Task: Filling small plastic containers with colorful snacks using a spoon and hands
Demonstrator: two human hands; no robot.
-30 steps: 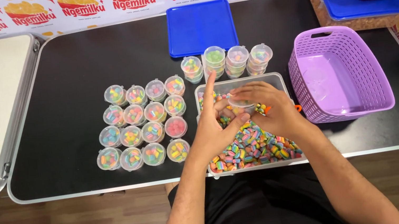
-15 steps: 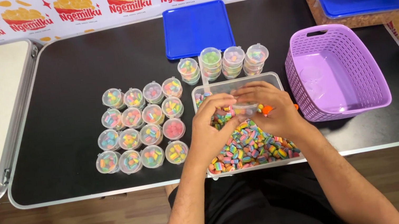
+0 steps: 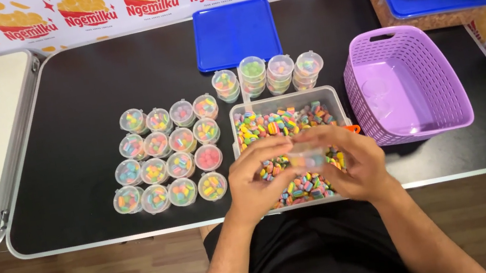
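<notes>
- Head view: the left hand [image 3: 256, 180] and the right hand [image 3: 351, 161] meet over a clear tub [image 3: 285, 105] full of colourful candies [image 3: 279, 121], at the near edge of a black table [image 3: 68, 99].
- Both hands grasp one small clear cup [image 3: 306, 156], fingers curled round its sides; it is held just above the candies.
- Left of the tub, filled small cups [image 3: 168, 155] stand in rows, close together.
- Behind the tub, four short stacks of cups [image 3: 269, 75] stand side by side, with a blue lid [image 3: 235, 32] beyond them.
- Right of the tub sits a purple basket [image 3: 407, 84], near the tub's side.
</notes>
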